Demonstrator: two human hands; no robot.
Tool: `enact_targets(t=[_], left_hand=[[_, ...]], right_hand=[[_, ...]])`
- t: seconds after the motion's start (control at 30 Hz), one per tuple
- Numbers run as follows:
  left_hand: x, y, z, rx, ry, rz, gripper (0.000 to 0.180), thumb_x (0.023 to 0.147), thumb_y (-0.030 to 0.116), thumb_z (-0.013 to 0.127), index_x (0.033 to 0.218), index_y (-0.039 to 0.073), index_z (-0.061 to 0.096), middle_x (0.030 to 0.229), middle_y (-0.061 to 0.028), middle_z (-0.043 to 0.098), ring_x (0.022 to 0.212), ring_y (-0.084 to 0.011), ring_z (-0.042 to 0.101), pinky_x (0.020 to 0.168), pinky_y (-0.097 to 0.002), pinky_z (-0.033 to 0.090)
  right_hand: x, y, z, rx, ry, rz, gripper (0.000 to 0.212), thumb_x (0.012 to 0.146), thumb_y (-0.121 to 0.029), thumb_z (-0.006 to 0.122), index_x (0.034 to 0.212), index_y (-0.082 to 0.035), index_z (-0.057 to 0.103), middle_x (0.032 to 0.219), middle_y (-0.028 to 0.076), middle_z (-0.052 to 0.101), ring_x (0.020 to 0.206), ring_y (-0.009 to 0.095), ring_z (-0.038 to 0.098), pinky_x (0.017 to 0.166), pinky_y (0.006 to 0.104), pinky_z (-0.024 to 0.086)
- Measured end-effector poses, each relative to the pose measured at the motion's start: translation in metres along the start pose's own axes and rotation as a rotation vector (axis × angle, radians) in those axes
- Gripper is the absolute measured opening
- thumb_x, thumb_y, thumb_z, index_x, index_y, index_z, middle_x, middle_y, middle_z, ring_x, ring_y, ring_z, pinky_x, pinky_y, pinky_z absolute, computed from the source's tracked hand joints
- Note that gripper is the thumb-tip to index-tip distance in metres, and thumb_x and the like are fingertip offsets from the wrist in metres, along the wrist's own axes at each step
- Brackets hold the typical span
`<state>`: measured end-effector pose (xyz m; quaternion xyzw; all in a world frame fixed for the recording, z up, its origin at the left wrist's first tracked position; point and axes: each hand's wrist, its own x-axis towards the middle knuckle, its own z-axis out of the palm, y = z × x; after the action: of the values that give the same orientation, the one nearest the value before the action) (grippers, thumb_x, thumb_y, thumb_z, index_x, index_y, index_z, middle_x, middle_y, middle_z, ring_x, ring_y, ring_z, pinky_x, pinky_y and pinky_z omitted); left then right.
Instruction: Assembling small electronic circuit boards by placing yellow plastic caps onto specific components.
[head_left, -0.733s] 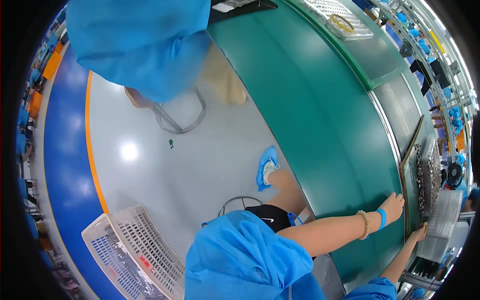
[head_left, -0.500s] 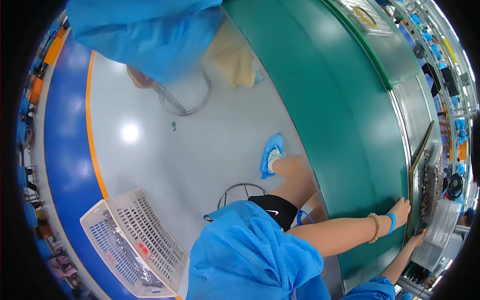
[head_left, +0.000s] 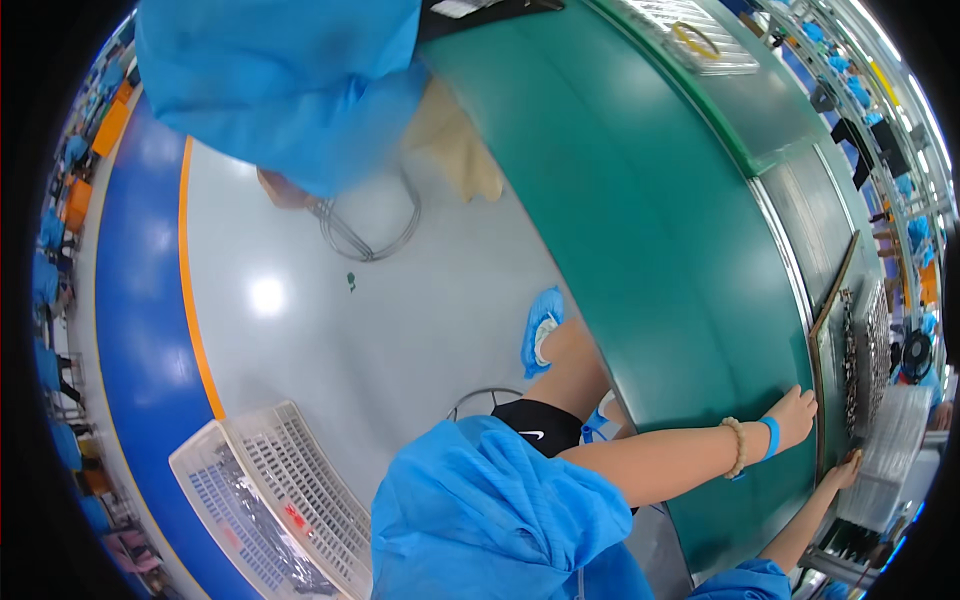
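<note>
My left hand (head_left: 793,415), with a beaded bracelet and a blue wristband, reaches across the green bench to the edge of a thin brown-rimmed board (head_left: 818,375). Its fingers are curled at that rim; whatever they hold is hidden. Lower down, my right hand (head_left: 848,470) is closed near the board's near end, beside a stack of clear plastic trays (head_left: 895,440). Its fingertips are too small to show what is in them. Rows of small dark metallic parts (head_left: 848,350) stand along the board, between it and a grey perforated tray (head_left: 874,335).
The green bench top (head_left: 640,250) runs up the middle. A person in a blue smock (head_left: 290,80) sits at its far left. A white plastic basket (head_left: 300,470) with bags inside stands on the floor at lower left. A small black fan (head_left: 916,355) is at the right.
The view has shifted slightly, so the bench appears farther left and the basket lower. Both hands stay by the board, their grip looking much the same.
</note>
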<state>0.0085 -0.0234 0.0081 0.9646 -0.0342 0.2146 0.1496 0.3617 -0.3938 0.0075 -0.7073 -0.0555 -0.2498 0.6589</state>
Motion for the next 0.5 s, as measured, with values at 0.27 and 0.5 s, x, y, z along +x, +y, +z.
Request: enact_targets(t=[0.27,0.5], left_hand=[[-0.025,-0.018,-0.009,-0.001,0.041,0.08,0.019,0.072,0.014,0.064,0.089,0.007,0.057,0.095,-0.0067,0.05,0.093,-0.0207,0.045,0.073,-0.0309,0.037],[-0.026,-0.018,-0.02,0.024,0.001,0.146,0.022,0.07,0.011,0.064,0.089,0.005,0.054,0.095,-0.0091,0.049,0.092,-0.0215,0.045,0.071,-0.0306,0.038]], right_hand=[[-0.017,0.032,0.007,0.127,0.031,0.063,0.03,0.09,-0.011,0.061,0.115,0.004,0.057,0.109,0.011,0.063,0.097,0.017,0.061,0.084,0.0253,0.048],[-0.036,0.033,0.009,0.145,0.037,0.065,0.028,0.093,-0.014,0.057,0.116,0.003,0.058,0.11,0.009,0.063,0.1,0.015,0.06,0.086,0.0243,0.047]])
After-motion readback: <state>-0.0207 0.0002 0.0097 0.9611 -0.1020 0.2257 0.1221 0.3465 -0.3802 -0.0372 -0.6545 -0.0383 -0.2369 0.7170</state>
